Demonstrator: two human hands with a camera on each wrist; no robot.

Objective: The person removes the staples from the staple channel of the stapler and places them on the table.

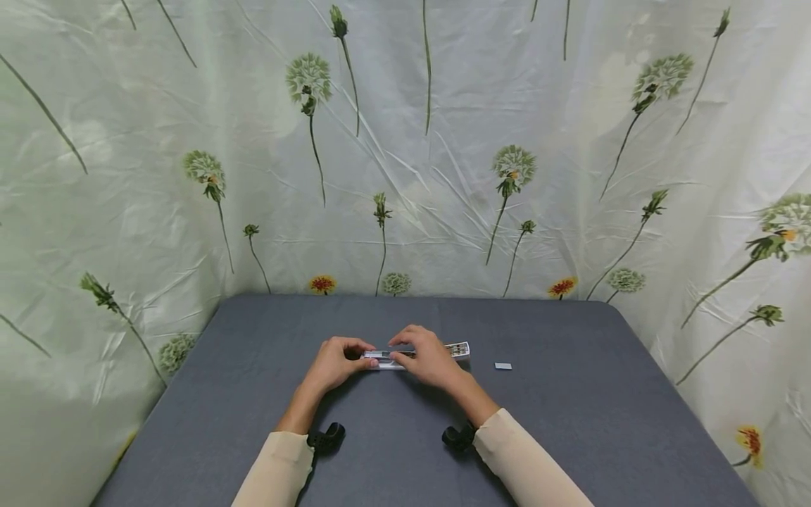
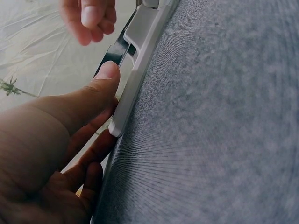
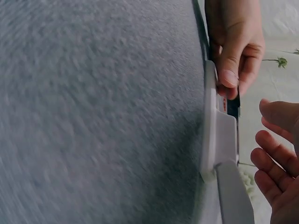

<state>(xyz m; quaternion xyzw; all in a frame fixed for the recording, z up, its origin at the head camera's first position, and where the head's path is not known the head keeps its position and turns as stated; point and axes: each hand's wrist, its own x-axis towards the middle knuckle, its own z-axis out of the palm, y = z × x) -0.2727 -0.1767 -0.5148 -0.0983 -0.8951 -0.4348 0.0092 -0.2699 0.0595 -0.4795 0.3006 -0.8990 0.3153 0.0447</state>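
The long pale device (image 3: 226,135) lies on the grey table (image 1: 393,451) in front of you, its left end pinched between thumb and fingers of your left hand (image 1: 335,363), your right hand (image 1: 429,358) hovering over it, fingers loosely curved and apart, 1 small pale block (image 1: 503,366) near its right end.

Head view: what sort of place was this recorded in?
Probably a makeshift indoor recording space rather than an everyday workplace: a grey-covered table, a flower-printed curtain hung as a backdrop, and a black device worn at each wrist.
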